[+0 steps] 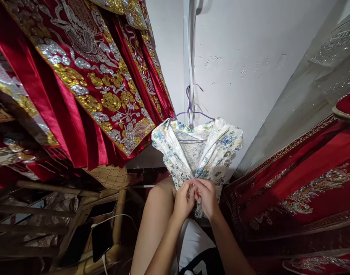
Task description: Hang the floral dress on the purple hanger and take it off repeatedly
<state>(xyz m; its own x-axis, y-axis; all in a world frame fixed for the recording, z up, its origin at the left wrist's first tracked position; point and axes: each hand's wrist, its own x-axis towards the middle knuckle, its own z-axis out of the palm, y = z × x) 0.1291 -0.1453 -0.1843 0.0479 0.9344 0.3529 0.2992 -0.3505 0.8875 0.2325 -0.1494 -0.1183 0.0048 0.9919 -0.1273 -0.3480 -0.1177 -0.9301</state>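
Note:
A small white garment with a blue and green flower print (pixel 198 152) hangs on a purple wire hanger (pixel 189 109) against the white wall. My left hand (pixel 184 200) and my right hand (pixel 207 196) meet at the lower front of the garment. Both hands have their fingers pinched together on the cloth where its two front edges come together. What lies between the fingertips is hidden. My bare knee (pixel 159 198) rises just left of the hands.
Red robes with gold and silver embroidery (pixel 86 84) hang at the upper left. More red embroidered cloth (pixel 300 191) lies at the right. A bamboo chair (pixel 112 221) with a dark phone (pixel 102 238) and white cable stands at the lower left.

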